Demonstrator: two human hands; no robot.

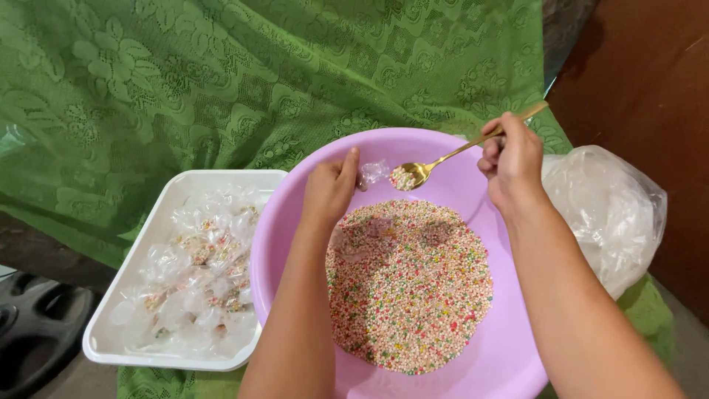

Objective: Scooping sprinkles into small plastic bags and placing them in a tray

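A large pink basin [458, 166] holds a heap of tiny multicoloured sprinkles [410, 284]. My left hand [330, 191] pinches a small clear plastic bag [373, 174] over the basin's far side. My right hand [511, 162] grips a gold spoon [443, 159] by the handle; its bowl carries a scoop of sprinkles right beside the small bag's mouth.
A white rectangular tray [140, 244] left of the basin holds several small filled clear bags [199, 273]. A big crumpled clear plastic bag [609, 210] lies right of the basin. Green lace cloth [221, 81] covers the surface. A brown wooden panel [642, 74] stands at far right.
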